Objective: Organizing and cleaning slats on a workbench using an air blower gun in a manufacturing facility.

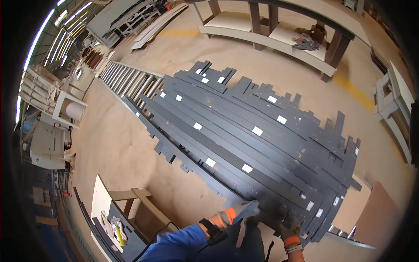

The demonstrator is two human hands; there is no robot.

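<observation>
Many long dark grey panel strips (227,126), of uneven lengths and several with white labels, lie side by side and stacked in front of me. My left hand (246,210), in a pale glove with an orange cuff, is at the near edge of the strips. It is blurred, and its fingers do not show clearly. Further right, my right hand (291,229), in a dark-palmed glove with an orange cuff, touches the near end of the strips. Its fingertips blend into the dark boards, so their grip is hidden.
A roller conveyor (126,81) runs under the strips toward the far left. A long workbench (270,39) stands beyond them. At lower left, a low wooden stand (131,194) is beside a surface holding a yellow-handled tool (118,233). Brown sheets (375,214) lean at the right.
</observation>
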